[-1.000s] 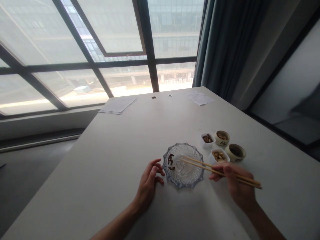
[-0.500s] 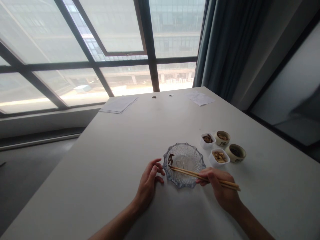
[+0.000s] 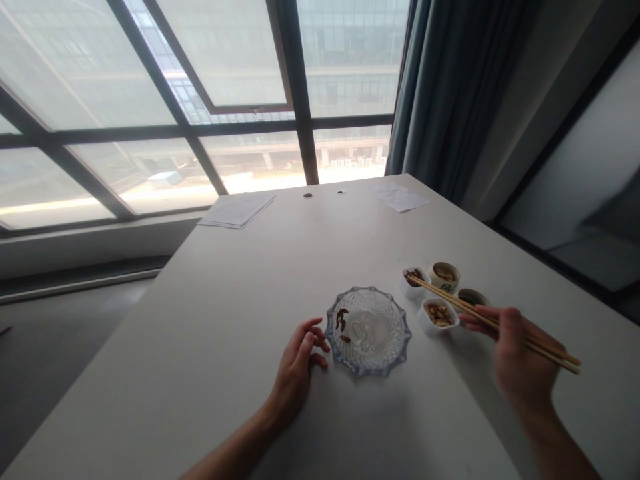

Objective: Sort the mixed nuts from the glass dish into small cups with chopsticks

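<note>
My right hand [image 3: 523, 350] grips a pair of wooden chopsticks [image 3: 463, 305], whose tips reach into a small white square dish [image 3: 409, 289] of dark brown dried pieces [image 3: 414, 275]. On the table, a clear scalloped glass bowl [image 3: 373, 367] holds several such dark pieces [image 3: 342, 319] along its left side. At the bowl's left rim rests my left hand [image 3: 300, 357], fingers apart and slightly curled, with nothing held. Below the chopsticks is a second white dish [image 3: 431, 325] with pale tan pieces [image 3: 440, 313].
Two small cream cups, one at the back [image 3: 445, 275] and one partly behind my right hand [image 3: 473, 299], stand right of the dishes. Paper sheets lie at the far left [image 3: 237, 210] and far right [image 3: 401, 197] of the white table [image 3: 280, 267]. Windows rise beyond it.
My right hand has carried the chopsticks from the glass bowl up and right to the dish of dark pieces. Another dark piece now lies in the bowl. My left hand stays put.
</note>
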`<state>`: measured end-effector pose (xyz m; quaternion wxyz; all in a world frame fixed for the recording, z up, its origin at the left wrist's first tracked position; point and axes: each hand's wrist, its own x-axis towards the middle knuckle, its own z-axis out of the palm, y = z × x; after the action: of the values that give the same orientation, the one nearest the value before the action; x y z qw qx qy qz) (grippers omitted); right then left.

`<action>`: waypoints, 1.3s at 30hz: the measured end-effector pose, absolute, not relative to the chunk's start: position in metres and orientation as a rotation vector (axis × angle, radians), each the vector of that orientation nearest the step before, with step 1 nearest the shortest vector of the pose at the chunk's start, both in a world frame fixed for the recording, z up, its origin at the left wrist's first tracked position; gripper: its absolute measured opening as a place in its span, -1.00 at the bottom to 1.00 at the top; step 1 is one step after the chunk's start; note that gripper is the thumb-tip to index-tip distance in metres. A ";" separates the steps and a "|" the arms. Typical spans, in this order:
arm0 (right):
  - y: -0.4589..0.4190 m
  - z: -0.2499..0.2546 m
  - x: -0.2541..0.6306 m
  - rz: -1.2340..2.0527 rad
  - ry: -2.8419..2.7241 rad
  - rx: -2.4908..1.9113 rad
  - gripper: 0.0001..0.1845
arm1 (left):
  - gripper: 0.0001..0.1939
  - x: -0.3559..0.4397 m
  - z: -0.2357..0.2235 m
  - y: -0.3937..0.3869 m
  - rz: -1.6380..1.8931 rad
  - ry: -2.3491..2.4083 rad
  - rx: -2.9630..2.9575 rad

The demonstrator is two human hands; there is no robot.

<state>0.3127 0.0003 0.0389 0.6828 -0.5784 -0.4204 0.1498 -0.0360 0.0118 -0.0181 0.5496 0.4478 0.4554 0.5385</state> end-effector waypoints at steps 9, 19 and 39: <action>-0.010 0.042 0.300 0.443 -1.050 -1.279 -0.53 | -0.56 -0.036 -0.019 0.013 1.276 1.080 1.057; -0.018 0.028 0.252 1.033 -1.432 -0.981 -0.57 | -0.55 -0.035 -0.015 0.011 1.276 1.088 1.051; 0.003 0.041 0.310 0.323 -0.815 -1.304 -0.47 | -0.57 -0.034 -0.013 0.011 1.277 1.090 1.042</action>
<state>0.3098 0.0035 0.0414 0.7068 -0.5871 -0.3669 0.1454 -0.0336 0.0112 -0.0128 0.5503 0.4404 0.4607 0.5394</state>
